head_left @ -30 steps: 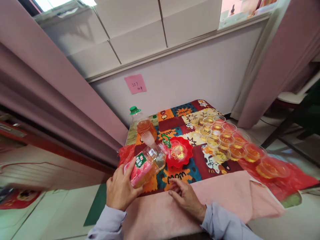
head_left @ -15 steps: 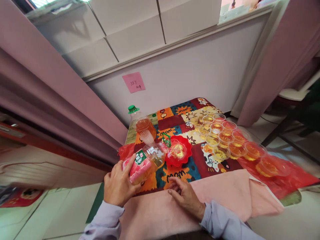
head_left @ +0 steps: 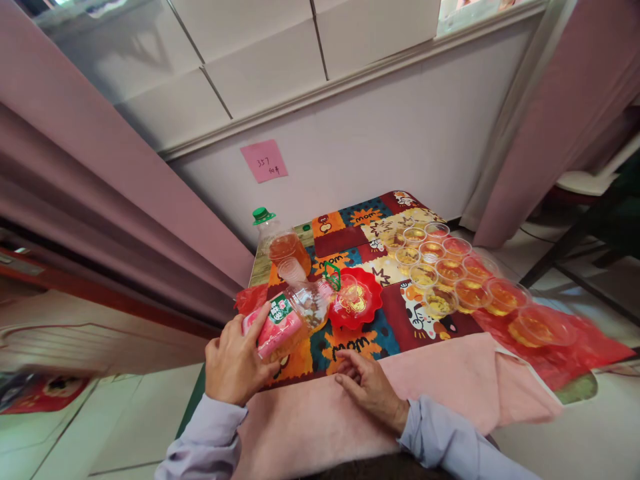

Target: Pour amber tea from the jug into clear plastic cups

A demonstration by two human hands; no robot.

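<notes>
My left hand is wrapped round a large clear juice bottle with a pink label. The bottle is tilted, its neck and green handle pointing right over a red scalloped plate. A clear plastic cup seems to stand on the plate at the bottle's mouth; how full it is I cannot make out. My right hand holds nothing; its fingers are loosely bent and apart, above a pink towel along the table's near edge. Behind the tilted bottle sits a stack of clear cups.
A second juice bottle with a green cap stands at the back left. Several clear cups of yellow drink are grouped on the right, some over a red plastic sheet. A wall bounds the far side; a pink curtain hangs left.
The whole view has shifted slightly. Less liquid shows in the shoulder of the tilted bottle. Both hands keep nearly the same place over the table.
</notes>
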